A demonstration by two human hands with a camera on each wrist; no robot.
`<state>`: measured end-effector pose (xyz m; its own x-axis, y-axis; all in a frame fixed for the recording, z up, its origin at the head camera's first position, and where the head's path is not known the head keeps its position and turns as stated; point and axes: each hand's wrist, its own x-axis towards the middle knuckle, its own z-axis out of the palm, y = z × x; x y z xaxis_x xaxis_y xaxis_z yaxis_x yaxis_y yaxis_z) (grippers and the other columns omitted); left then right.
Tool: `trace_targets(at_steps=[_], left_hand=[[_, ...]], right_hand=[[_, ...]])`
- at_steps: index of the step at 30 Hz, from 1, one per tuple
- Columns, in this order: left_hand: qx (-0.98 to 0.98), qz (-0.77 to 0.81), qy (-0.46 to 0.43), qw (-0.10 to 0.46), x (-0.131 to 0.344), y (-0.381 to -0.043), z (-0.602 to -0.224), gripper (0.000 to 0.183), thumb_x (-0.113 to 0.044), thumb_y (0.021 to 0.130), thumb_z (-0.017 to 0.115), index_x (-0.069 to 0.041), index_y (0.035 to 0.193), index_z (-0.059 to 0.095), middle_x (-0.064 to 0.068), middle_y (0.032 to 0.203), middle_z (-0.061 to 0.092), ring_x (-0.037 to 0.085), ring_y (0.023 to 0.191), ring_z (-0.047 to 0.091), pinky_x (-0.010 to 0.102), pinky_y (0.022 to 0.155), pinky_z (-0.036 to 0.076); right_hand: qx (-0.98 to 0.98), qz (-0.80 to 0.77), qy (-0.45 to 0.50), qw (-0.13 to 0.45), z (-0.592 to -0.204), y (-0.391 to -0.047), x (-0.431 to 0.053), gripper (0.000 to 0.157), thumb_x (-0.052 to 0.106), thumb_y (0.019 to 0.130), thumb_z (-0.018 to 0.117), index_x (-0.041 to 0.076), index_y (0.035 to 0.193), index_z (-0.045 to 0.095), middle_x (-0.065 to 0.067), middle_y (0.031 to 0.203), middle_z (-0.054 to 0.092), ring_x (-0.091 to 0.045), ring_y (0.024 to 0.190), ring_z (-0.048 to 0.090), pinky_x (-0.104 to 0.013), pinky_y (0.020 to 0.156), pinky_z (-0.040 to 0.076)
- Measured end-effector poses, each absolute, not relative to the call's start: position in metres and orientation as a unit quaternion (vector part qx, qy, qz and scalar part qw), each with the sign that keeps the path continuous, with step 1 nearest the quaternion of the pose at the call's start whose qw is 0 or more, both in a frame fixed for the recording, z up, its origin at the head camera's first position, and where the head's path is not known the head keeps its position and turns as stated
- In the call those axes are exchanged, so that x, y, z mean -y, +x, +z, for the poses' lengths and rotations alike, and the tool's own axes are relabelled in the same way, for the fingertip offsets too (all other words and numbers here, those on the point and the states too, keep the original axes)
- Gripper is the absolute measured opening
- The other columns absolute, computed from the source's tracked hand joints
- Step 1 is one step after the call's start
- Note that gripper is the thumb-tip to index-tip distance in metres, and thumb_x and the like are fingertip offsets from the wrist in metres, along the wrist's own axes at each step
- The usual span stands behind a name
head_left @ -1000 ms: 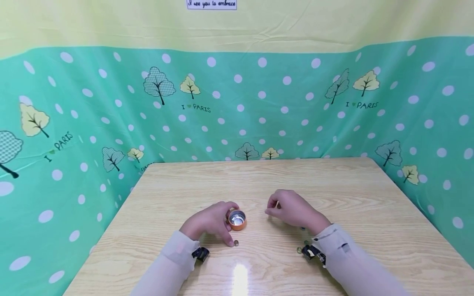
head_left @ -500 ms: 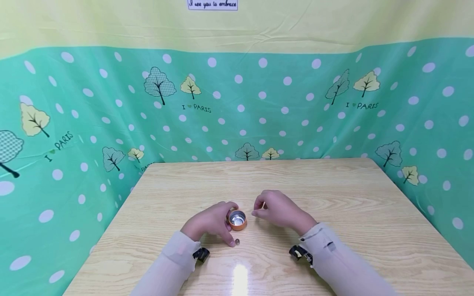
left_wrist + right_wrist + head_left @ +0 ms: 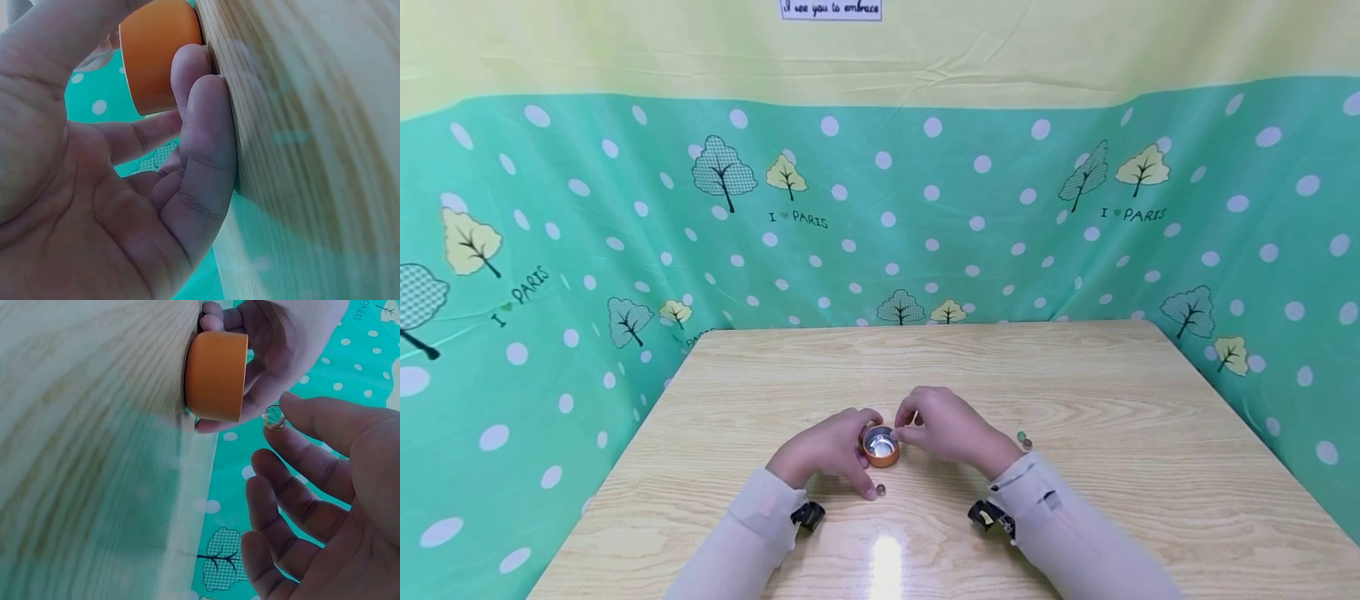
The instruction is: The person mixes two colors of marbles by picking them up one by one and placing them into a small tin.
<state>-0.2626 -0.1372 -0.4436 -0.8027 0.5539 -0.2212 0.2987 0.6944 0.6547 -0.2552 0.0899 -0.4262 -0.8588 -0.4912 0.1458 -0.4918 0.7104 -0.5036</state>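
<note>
A small orange cup [image 3: 882, 462] with a shiny metal inside stands upright on the table. Curled round its left and far sides, my left hand [image 3: 827, 446] holds it; its thumb reaches down toward a small brownish marble [image 3: 881, 490] on the table in front of the cup. My right hand [image 3: 947, 427] is at the cup's right rim. Between its thumb and index finger it pinches a clear glass marble [image 3: 274, 417], seen in the right wrist view just off the cup's mouth. The other right fingers are loosely bent.
On the wooden table [image 3: 760, 367], a green marble [image 3: 1022, 436] and a brownish marble [image 3: 1027, 444] lie beyond the right sleeve. A green dotted curtain [image 3: 925, 250] hangs behind the table and along both sides. Each wrist carries a small black camera.
My right hand has moved left to the cup's rim with the clear marble. Two marbles at the right have come out from behind the arm. My left hand and the cup stay put.
</note>
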Motion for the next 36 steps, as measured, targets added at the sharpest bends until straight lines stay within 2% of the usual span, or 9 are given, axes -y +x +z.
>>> trace_targets(at_steps=[6,18,28,36], left_hand=[[-0.902,0.305,0.229,0.204,0.1358,-0.2614,-0.4419,0.108,-0.021,0.052,0.105,-0.003,0.143,0.051,0.006,0.11,0.058,0.018,0.086,0.06,0.034,0.08,0.051],[-0.894,0.317,0.245,0.202,0.1368,-0.2624,-0.4441,0.1,-0.019,0.053,0.104,-0.004,0.138,0.053,0.007,0.102,0.063,0.018,0.08,0.06,0.032,0.073,0.052],[-0.89,0.321,0.252,0.203,0.1374,-0.2632,-0.4456,0.1,-0.018,0.053,0.104,-0.003,0.138,0.053,0.009,0.105,0.063,0.018,0.08,0.06,0.032,0.071,0.052],[-0.896,0.313,0.243,0.203,0.1366,-0.2629,-0.4451,0.102,-0.021,0.053,0.104,-0.004,0.139,0.052,0.006,0.105,0.062,0.018,0.083,0.06,0.033,0.075,0.052]], right_hand=[[0.921,0.289,0.262,-0.004,-0.4263,-0.2541,-0.0867,0.008,0.03,0.09,0.081,0.024,0.089,0.076,0.015,0.088,0.064,-0.005,0.08,0.059,-0.027,0.074,0.05],[0.916,0.29,0.278,0.002,-0.432,-0.2525,-0.0831,0.008,0.031,0.091,0.08,0.023,0.093,0.077,0.015,0.09,0.065,-0.004,0.082,0.059,-0.027,0.077,0.051],[0.917,0.285,0.279,0.002,-0.4337,-0.2517,-0.0821,0.009,0.031,0.091,0.081,0.023,0.093,0.078,0.015,0.091,0.065,-0.006,0.084,0.061,-0.027,0.077,0.051],[0.919,0.276,0.282,0.003,-0.4352,-0.2523,-0.0823,0.01,0.032,0.091,0.081,0.023,0.093,0.078,0.015,0.091,0.065,-0.005,0.084,0.06,-0.028,0.078,0.051]])
